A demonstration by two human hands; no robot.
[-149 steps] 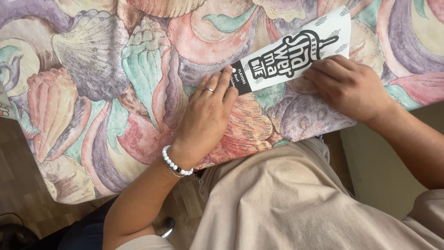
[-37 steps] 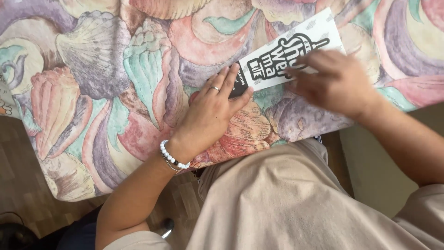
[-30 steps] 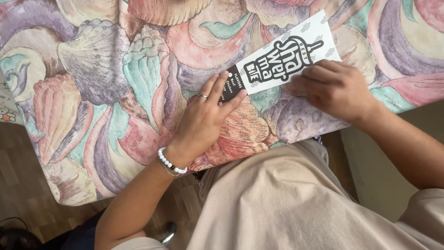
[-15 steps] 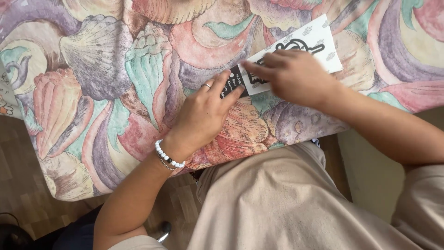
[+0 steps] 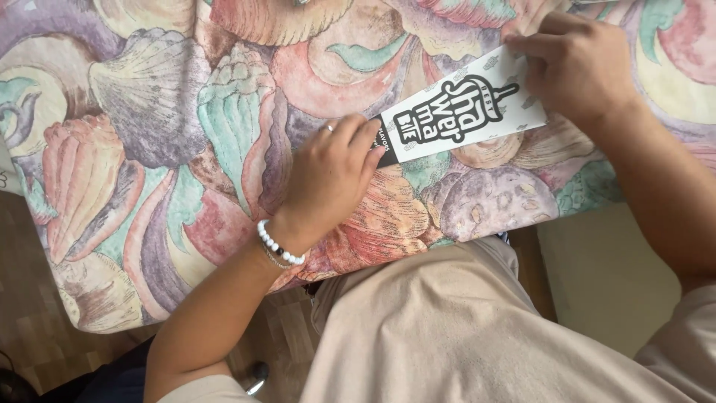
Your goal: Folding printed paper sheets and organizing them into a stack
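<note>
At the far left, a wooden floor (image 5: 30, 336) showed below the edge of the table (image 5: 112, 313), which was covered by a tablecloth (image 5: 149, 127) printed with large seashells in pink, teal, purple and cream. The cloth hung over the near edge of the table toward the person.

Moving right, the left hand (image 5: 328, 175) lay palm down on the cloth, fingers loosely together and extended, not clamped on anything. Its fingertips pressed on the dark lower-left end of a long white paper sleeve (image 5: 459, 108). A ring (image 5: 329, 127) sat on 1 finger, and a beaded bracelet (image 5: 280, 246) of white and dark beads circled the wrist.

The paper sleeve lay flat on the table, slanting from lower left up to upper right, with bold black lettering on its white face. It stretched between the 2 hands.

At the right, the right hand (image 5: 578, 63) rested on the upper-right end of the sleeve, fingers curled down over its corner, pressing rather than gripping it. The 2 hands were well apart, 1 at each end.

Below, the person's beige clothing (image 5: 462, 328) filled the foreground beside the table edge.
</note>
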